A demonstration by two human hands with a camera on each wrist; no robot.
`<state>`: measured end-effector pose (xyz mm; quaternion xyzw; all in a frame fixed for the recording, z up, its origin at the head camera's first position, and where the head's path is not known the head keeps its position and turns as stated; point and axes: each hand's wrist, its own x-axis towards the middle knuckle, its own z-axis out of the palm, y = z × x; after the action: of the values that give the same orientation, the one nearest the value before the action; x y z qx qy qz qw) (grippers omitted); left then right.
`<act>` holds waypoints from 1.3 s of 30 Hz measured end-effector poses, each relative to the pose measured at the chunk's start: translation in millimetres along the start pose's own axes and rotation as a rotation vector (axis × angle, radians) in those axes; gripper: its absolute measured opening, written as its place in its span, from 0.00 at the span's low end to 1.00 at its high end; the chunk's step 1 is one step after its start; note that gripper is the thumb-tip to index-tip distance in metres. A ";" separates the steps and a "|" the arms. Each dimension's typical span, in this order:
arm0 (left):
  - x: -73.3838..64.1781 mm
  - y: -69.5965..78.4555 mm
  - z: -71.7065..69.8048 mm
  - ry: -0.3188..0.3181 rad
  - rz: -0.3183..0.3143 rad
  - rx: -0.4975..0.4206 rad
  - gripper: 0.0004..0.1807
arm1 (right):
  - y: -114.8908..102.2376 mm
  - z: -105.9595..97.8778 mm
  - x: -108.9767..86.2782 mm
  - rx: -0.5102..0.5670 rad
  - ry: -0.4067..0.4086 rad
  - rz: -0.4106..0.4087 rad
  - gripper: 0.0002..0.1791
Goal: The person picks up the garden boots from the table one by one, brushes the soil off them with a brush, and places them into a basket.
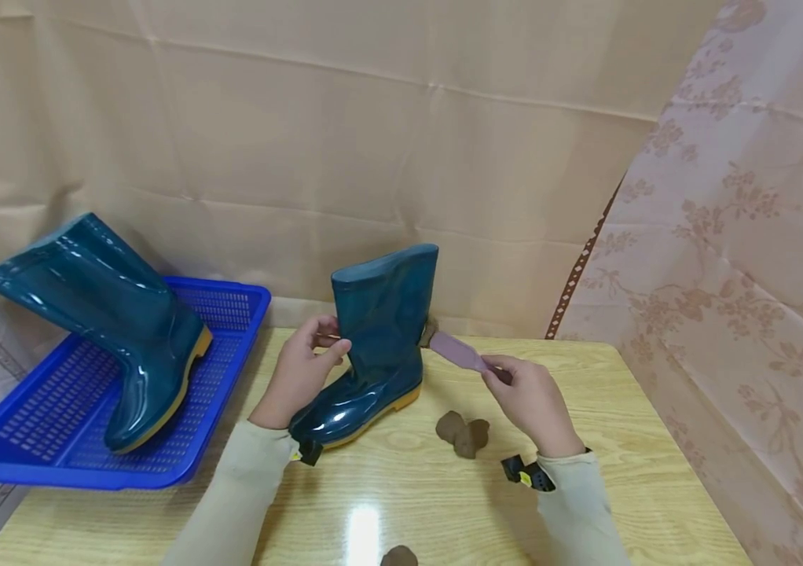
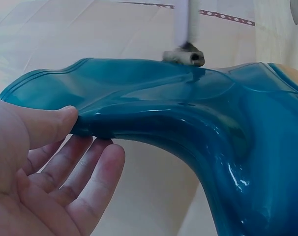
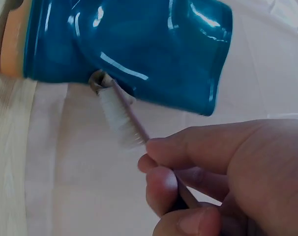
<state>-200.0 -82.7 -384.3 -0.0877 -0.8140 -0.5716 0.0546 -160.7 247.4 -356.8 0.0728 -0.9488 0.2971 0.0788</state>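
Note:
A dark teal rain boot (image 1: 383,314) with a yellowish sole stands upright on the table, toe toward the near left. My left hand (image 1: 306,365) holds the front of its shaft, thumb (image 2: 65,120) on one side and fingers underneath in the left wrist view. Between thumb and fingers, my right hand (image 1: 532,397) grips a brush (image 1: 456,351) with a purple back and white bristles (image 3: 119,118). A brownish-grey clump (image 3: 97,81) sits at the brush's far end, right against the back of the shaft above the heel.
The second rain boot (image 1: 140,322) leans in a blue perforated plastic basket (image 1: 260,303) on the left. Several brown lumps (image 1: 463,434) lie right of the standing boot, and another brown lump (image 1: 399,556) is at the bottom edge. Beige cloth (image 1: 387,141) hangs behind the table.

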 end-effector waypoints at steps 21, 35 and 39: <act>-1.0 3.7 2.2 0.006 -0.005 0.004 0.19 | 15.3 10.3 8.4 0.006 0.126 0.042 0.13; 0.2 2.4 1.4 0.005 -0.010 0.025 0.20 | 2.7 18.8 8.9 0.153 0.111 0.100 0.08; 1.2 1.2 1.6 0.002 -0.008 0.020 0.20 | 4.0 22.7 8.0 0.174 0.117 0.079 0.08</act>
<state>-200.8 -80.7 -383.5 -0.0835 -0.8198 -0.5639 0.0539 -171.7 236.9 -375.8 0.0246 -0.9153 0.3851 0.1156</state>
